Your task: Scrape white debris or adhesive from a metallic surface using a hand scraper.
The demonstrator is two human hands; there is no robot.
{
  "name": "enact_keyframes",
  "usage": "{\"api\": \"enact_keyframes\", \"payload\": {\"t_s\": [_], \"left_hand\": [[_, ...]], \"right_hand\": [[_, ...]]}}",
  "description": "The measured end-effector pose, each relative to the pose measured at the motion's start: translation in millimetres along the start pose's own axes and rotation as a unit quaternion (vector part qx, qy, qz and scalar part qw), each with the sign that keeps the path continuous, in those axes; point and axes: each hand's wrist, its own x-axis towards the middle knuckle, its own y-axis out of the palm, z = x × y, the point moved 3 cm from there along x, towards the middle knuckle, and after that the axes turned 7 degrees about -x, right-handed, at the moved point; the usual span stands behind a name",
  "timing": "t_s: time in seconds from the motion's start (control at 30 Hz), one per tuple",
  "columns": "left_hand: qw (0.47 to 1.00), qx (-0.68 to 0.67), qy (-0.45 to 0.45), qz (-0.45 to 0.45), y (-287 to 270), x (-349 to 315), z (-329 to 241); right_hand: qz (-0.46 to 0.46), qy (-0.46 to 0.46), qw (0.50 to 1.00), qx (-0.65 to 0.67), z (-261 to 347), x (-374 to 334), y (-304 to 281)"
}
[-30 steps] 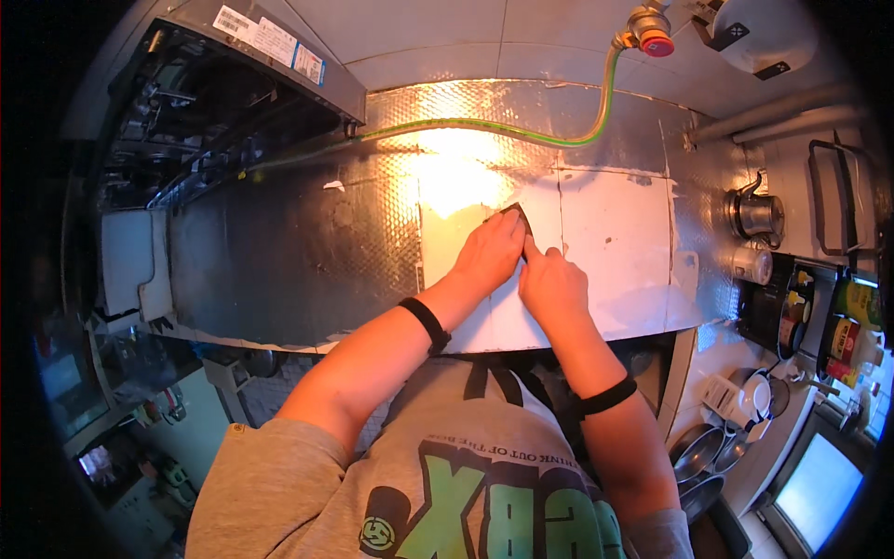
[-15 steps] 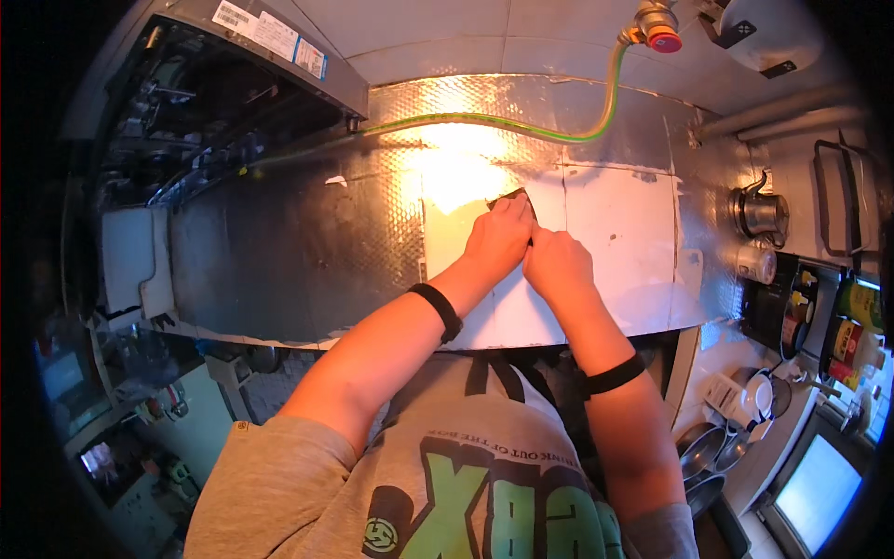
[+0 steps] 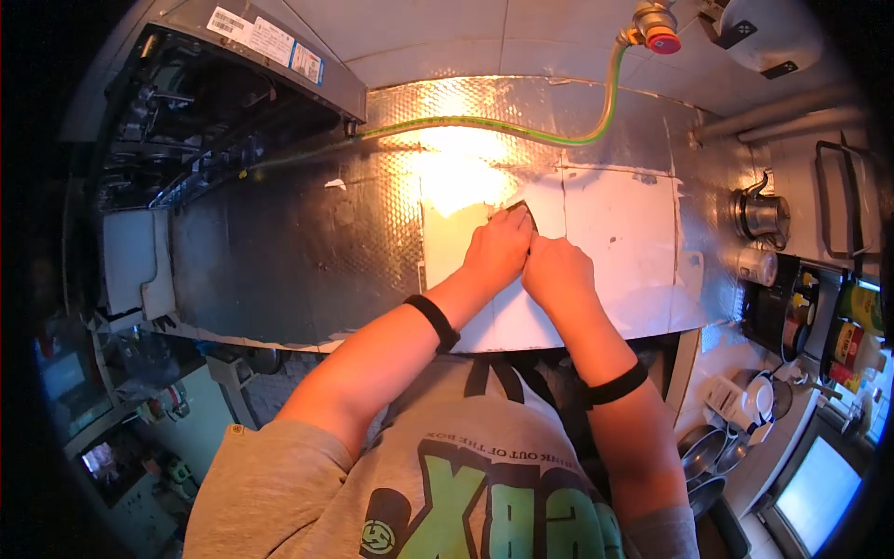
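My two hands are together over the white tiled countertop (image 3: 622, 265), just right of the silver embossed foil sheet (image 3: 372, 219). My left hand (image 3: 500, 244) presses with its fingers on a dark, flat-edged scraper (image 3: 521, 204), whose far edge shows past the fingertips. My right hand (image 3: 559, 268) is closed behind it, around what looks like the handle end; the fingers hide most of it. The edge appears to lie against the tiles, near the ragged border of the foil. Glare blurs the surface left of it.
A clear hose with a green stripe (image 3: 521, 132) runs along the back to a red-capped valve (image 3: 662, 43). At the left, a black-fronted appliance (image 3: 233, 102) lies on the counter. A metal kettle (image 3: 764, 214) stands at the right; pans (image 3: 705, 452) sit below it.
Both hands and the scraper have slid slightly toward me. The scraper's far edge has turned a little, and the foil and hose look the same.
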Motion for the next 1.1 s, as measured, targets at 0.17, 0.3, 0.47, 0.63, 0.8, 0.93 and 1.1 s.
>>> {"api": "enact_keyframes", "payload": {"t_s": [0.17,0.3,0.47,0.63,0.8,0.93,1.1], "left_hand": [[1.0,0.024,0.009,-0.01,-3,6,-1],[1.0,-0.006,-0.004,0.0,-2,2,3],[0.999,0.035,0.003,-0.012,-1,5,3],[0.999,0.0,-0.023,0.048,-3,3,3],[1.0,0.028,0.001,0.006,-5,8,0],[1.0,0.011,0.002,0.003,1,0,2],[0.992,0.057,0.056,-0.097,-6,19,7]], "right_hand": [[0.008,0.008,1.0,0.003,0,6,-6],[-0.011,0.004,1.0,0.0,4,-2,-7],[-0.009,-0.003,1.0,0.026,-2,10,1],[-0.024,0.0,0.999,0.028,1,0,4],[-0.01,0.003,0.999,0.041,-3,8,5],[-0.026,0.005,0.999,0.045,0,-4,6],[-0.034,0.006,0.999,0.034,0,15,-5]]}}
